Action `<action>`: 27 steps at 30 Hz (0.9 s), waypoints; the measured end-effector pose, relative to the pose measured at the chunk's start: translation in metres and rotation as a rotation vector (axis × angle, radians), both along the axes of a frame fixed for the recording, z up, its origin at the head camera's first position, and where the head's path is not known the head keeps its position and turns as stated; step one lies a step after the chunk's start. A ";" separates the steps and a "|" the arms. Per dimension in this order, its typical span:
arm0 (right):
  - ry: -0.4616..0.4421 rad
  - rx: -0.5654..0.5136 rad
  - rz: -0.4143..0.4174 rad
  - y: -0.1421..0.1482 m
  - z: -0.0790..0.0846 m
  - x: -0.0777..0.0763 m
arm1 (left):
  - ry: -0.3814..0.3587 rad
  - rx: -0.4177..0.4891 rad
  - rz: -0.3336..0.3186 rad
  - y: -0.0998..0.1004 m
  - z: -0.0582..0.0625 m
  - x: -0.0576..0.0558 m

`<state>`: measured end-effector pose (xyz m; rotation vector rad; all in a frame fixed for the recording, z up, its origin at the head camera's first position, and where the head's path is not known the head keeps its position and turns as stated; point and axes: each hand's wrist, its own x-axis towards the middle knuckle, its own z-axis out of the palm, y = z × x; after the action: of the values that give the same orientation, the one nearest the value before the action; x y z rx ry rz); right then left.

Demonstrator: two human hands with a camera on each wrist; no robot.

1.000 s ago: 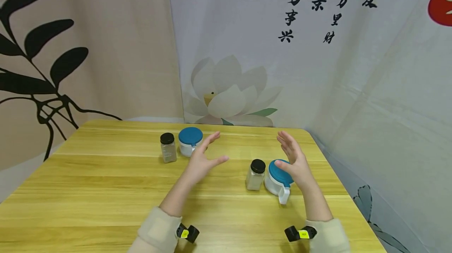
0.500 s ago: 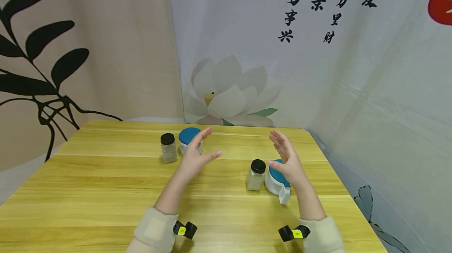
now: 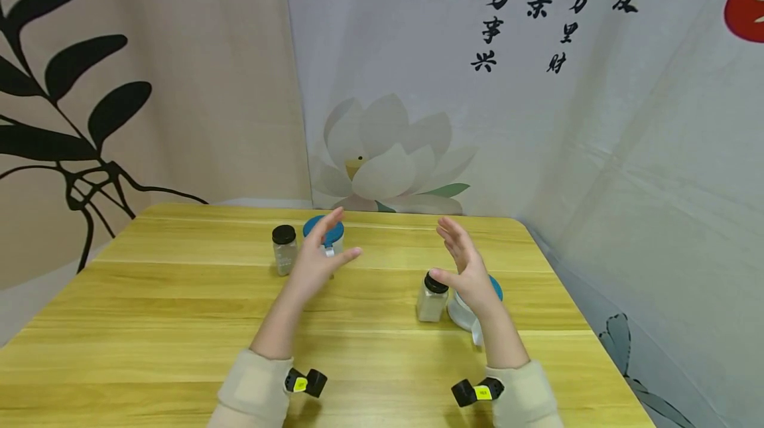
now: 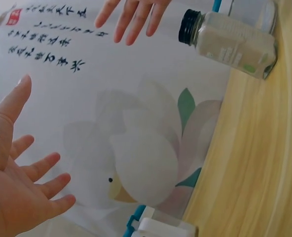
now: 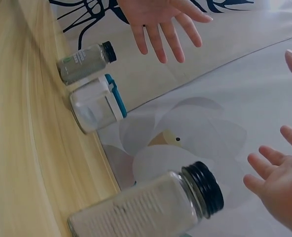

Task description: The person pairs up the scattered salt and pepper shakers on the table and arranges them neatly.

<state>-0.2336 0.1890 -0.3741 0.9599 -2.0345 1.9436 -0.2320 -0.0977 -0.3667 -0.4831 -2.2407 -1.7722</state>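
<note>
Both hands hover above the table with nothing in them, fingers spread and palms facing each other. My left hand [image 3: 313, 262] overlaps the far blue-lidded jar [image 3: 335, 237] in the head view. Beside that jar stands a small glass bottle with a black cap [image 3: 285, 252]. My right hand [image 3: 468, 277] passes in front of the nearer blue-lidded jar [image 3: 461, 315], hiding much of its lid. Its thumb overlaps the black cap of a second glass bottle [image 3: 432, 303], which holds pale contents and also shows large in the right wrist view [image 5: 141, 207].
The wooden table [image 3: 179, 308] carries the two jar-and-bottle pairs, one at the back and one nearer on the right. Behind it hangs a printed cloth [image 3: 388, 30] with a lotus and lettering. Each wrist wears a small black camera.
Both hands have drifted left across the table, still spread and facing each other. The right hand now covers more of the near blue-lidded jar. The jars and bottles have stayed put.
</note>
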 end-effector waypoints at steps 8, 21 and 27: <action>-0.010 -0.018 0.010 -0.014 0.003 0.000 | -0.027 0.004 0.036 -0.009 0.003 0.000; -0.003 0.009 0.000 -0.033 0.001 -0.002 | 0.007 -0.005 0.092 -0.025 0.003 -0.003; -0.008 0.002 -0.004 -0.042 0.000 -0.004 | 0.009 -0.005 0.128 -0.033 0.003 -0.005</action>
<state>-0.2371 0.1473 -0.3744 0.9484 -2.0413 1.9472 -0.2370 -0.1306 -0.3633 -0.3398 -2.2178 -1.6981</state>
